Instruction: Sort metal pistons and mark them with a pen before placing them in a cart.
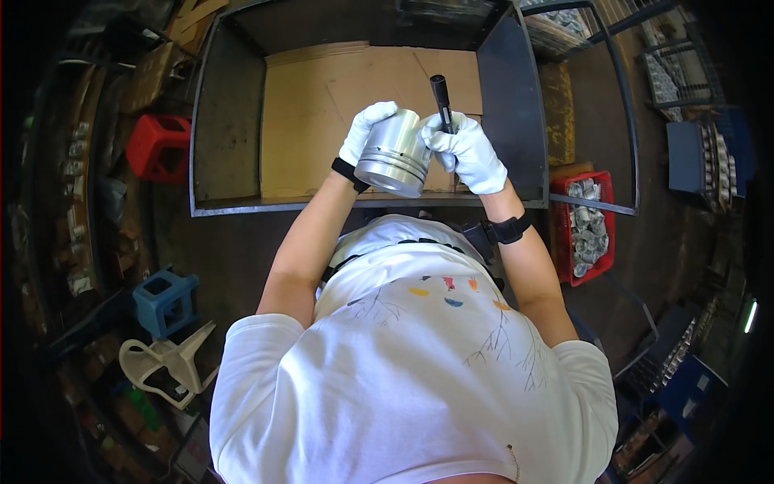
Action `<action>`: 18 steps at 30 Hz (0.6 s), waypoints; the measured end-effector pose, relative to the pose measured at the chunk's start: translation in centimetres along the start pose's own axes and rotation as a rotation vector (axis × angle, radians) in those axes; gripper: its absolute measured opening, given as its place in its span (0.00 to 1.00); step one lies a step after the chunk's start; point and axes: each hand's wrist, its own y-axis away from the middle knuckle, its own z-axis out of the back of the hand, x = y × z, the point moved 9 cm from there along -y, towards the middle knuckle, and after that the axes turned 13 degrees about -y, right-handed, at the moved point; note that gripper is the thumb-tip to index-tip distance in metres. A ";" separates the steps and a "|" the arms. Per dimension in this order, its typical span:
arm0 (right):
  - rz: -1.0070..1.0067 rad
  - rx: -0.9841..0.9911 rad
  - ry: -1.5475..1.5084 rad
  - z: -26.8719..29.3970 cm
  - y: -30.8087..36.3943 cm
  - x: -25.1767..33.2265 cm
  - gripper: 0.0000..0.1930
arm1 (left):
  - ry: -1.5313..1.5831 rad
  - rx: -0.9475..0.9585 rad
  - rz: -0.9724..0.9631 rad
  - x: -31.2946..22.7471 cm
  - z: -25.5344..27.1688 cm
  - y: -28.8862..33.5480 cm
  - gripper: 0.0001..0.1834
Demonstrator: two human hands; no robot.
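Observation:
A shiny silver metal piston (393, 153), with grooves round its lower end, is held tilted in front of my body. My left hand (367, 131), in a white glove, is closed round its left side. On the other side my white-gloved right hand (469, 153) is closed on a black pen-like tool (442, 101), whose thick end points up and away. The right fingers are close beside the piston's wall; whether they touch it I cannot tell. The tool's lower end is hidden by the hand. Both hands are above a dark metal bin (230, 121) lined with cardboard (302, 97).
A red crate (606, 242) of metal parts stands right of the bin. On the left are a red stool (161, 149), a blue stool (165, 300) and a white plastic chair (193, 363). Shelves with parts line the left side, and racks of metal parts stand at right.

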 end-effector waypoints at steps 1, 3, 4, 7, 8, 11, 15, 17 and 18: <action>0.013 -0.009 0.017 0.0 0.0 0.1 0.07 | -0.010 -0.015 -0.020 -0.2 0.1 -0.1 0.26; 0.008 -0.033 0.068 -0.1 0.2 0.4 0.07 | -0.008 -0.011 -0.015 -0.2 0.2 0.0 0.22; -0.004 -0.053 0.103 -0.1 0.2 0.8 0.07 | -0.010 -0.004 -0.008 -0.6 -0.4 0.1 0.20; 0.296 -0.089 0.660 -0.3 0.3 3.9 0.10 | -0.267 -0.218 -0.255 -4.5 -0.7 2.1 0.13; 0.458 -0.097 0.923 -1.0 0.6 5.4 0.11 | -0.406 -0.250 -0.268 -5.4 -1.1 2.5 0.13; 0.348 -0.064 1.144 -0.3 0.9 6.6 0.14 | -0.786 -0.198 -0.112 -5.3 -1.5 2.8 0.35; 0.709 0.107 1.498 -3.1 1.4 9.1 0.09 | -0.915 -0.005 -0.024 -4.9 -5.8 2.8 0.42; 0.959 0.173 1.722 -4.9 1.7 9.6 0.06 | -0.913 -0.043 0.026 -4.8 -7.0 3.1 0.38; 1.017 0.196 1.754 -5.1 1.5 9.8 0.05 | -1.063 0.075 0.026 -4.6 -7.8 2.7 0.35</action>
